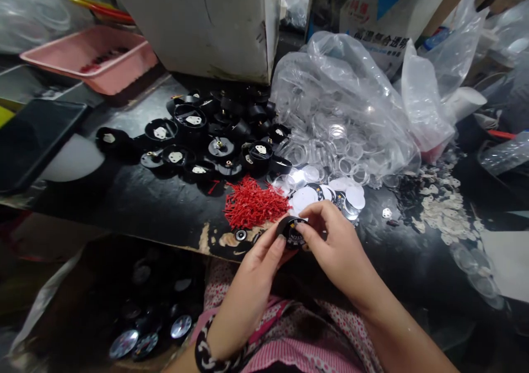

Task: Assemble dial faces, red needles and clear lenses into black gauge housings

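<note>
My left hand [263, 254] is closed around a small black round gauge [294, 234] with a printed dial face, held just over the table's front edge. With thumb and fingertips, my right hand [330, 232] presses at the dial's face and rim; whether a small part sits between those fingertips is hidden. Right behind my hands lies a heap of red pointers [252, 202]. Beside it are several round dial discs [305, 198], some white side up. A small black-and-white ring [241, 234] rests left of my left hand.
Black gauge housings [194, 120] are piled at the back left. A plastic bag with clear rings [343, 114] stands behind the discs. Small whitish plates [444, 202] are scattered at right. A pink tray [97, 59] is far left. Finished-looking gauges [124, 344] lie below the table.
</note>
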The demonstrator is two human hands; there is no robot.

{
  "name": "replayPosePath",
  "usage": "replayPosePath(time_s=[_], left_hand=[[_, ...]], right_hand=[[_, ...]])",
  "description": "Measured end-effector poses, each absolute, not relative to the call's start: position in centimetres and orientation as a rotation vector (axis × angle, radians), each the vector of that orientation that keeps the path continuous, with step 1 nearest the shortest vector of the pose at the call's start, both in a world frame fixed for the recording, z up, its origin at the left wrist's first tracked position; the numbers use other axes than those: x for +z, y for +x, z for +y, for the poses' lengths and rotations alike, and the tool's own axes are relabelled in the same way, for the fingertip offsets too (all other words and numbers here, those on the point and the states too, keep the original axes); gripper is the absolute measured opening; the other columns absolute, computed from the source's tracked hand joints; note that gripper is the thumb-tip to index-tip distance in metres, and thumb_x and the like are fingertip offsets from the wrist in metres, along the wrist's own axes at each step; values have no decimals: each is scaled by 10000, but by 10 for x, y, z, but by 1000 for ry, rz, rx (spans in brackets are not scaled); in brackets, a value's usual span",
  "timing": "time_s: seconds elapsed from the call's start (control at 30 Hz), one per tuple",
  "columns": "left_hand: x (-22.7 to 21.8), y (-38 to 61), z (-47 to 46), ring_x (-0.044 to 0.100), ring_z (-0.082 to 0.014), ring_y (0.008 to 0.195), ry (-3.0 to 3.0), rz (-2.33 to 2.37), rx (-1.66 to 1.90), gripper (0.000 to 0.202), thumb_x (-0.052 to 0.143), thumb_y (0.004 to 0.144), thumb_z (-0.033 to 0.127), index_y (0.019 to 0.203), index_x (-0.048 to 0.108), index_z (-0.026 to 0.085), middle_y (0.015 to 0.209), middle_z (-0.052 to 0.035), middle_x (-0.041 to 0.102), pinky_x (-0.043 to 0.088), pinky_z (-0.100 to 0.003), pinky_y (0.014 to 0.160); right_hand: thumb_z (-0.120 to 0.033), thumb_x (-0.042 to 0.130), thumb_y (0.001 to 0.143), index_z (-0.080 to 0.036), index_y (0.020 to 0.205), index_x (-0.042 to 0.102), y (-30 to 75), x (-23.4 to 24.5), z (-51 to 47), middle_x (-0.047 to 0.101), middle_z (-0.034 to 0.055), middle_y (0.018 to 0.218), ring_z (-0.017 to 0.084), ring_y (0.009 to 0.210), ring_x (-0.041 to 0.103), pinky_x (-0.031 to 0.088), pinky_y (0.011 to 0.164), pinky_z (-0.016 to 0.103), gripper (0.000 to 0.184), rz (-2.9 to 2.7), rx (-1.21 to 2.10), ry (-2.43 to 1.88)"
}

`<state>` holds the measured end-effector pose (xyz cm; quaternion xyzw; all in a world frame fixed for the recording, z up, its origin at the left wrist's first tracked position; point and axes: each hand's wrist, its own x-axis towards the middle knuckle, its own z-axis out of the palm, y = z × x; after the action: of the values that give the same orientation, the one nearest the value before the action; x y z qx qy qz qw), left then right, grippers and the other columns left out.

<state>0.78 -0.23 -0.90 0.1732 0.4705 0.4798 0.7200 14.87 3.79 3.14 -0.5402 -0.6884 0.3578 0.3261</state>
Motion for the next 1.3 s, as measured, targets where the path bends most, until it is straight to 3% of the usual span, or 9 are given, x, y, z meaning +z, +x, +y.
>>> replayPosePath(time_s=[0.1, 0.23, 0.37, 0.6, 0.73, 0.83, 0.97, 1.2, 1.3], left_hand=[[-15, 5, -5, 516, -224, 1292, 516, 1053, 1033, 348, 652, 857, 408, 1201, 666, 355, 1350, 26, 612, 415, -316, 1086], [-19, 3, -5, 521, -203, 1285, 607, 1050, 1056, 351, 637, 874, 373, 1225, 644, 346, 1361, 27, 602, 392, -298, 1097], [-15, 2, -6, 588, -177, 1194, 641, 1011, 1002, 333, 657, 860, 323, 1191, 629, 311, 1310, 18, 633, 453, -266, 1026], [-19, -25, -20, 619, -206, 1136, 894, 1208, 864, 298, 612, 871, 270, 1168, 623, 252, 1208, -23, 682, 476, -310, 998], [-23, -39, -22, 610, -231, 1163, 631, 1313, 1052, 346, 653, 850, 329, 1184, 611, 249, 1199, -38, 685, 449, -347, 1040], [-19, -39, -19, 641, -257, 1109, 409, 1242, 1175, 349, 711, 801, 314, 1128, 629, 222, 1146, -58, 706, 491, -393, 998], [-10, -36, -15, 654, -262, 1091, 242, 1121, 1239, 306, 702, 811, 278, 1097, 628, 200, 1116, -79, 717, 515, -428, 968], [-3, -29, -4, 678, -260, 1068, -12, 858, 1181, 173, 588, 904, 248, 1072, 616, 220, 1200, -62, 695, 539, -454, 939], [-3, -23, 1, 680, -244, 1066, -37, 817, 1199, 158, 573, 909, 229, 1031, 647, 162, 1147, -96, 720, 510, -424, 997]], right_hand=[[-145, 574, 877, -215, 870, 563, 150, 31, 38, 593, -15, 827, 129, 752, 557, 447, 686, 260, 72, -1766, 1004, -1471], [-168, 569, 872, -222, 871, 535, 155, 28, 38, 572, -26, 801, 128, 719, 548, 436, 659, 263, 64, -1716, 1025, -1534], [-224, 616, 847, -225, 943, 551, 156, 25, 30, 569, -13, 870, 121, 689, 528, 434, 631, 260, 115, -1744, 1086, -1559], [-156, 521, 895, -232, 1099, 571, 154, 28, 18, 654, 7, 988, 142, 843, 600, 461, 760, 271, 224, -1948, 1286, -1409], [-196, 522, 923, -190, 972, 638, 136, 23, 40, 683, 56, 955, 215, 912, 599, 405, 824, 366, 126, -2292, 812, -1505], [-208, 514, 919, -157, 901, 635, 115, 16, 55, 668, 103, 887, 264, 855, 582, 364, 773, 412, 133, -2545, 358, -1566], [-183, 505, 906, -139, 874, 620, 100, 11, 63, 653, 119, 833, 272, 795, 571, 339, 723, 408, 127, -2657, 151, -1529], [-179, 587, 873, -189, 843, 608, 116, 13, 55, 665, 13, 824, 178, 788, 575, 366, 766, 333, 38, -2243, 773, -1488], [-158, 594, 861, -188, 870, 603, 123, 17, 47, 655, 19, 874, 183, 856, 569, 374, 802, 331, 33, -2127, 800, -1431]])
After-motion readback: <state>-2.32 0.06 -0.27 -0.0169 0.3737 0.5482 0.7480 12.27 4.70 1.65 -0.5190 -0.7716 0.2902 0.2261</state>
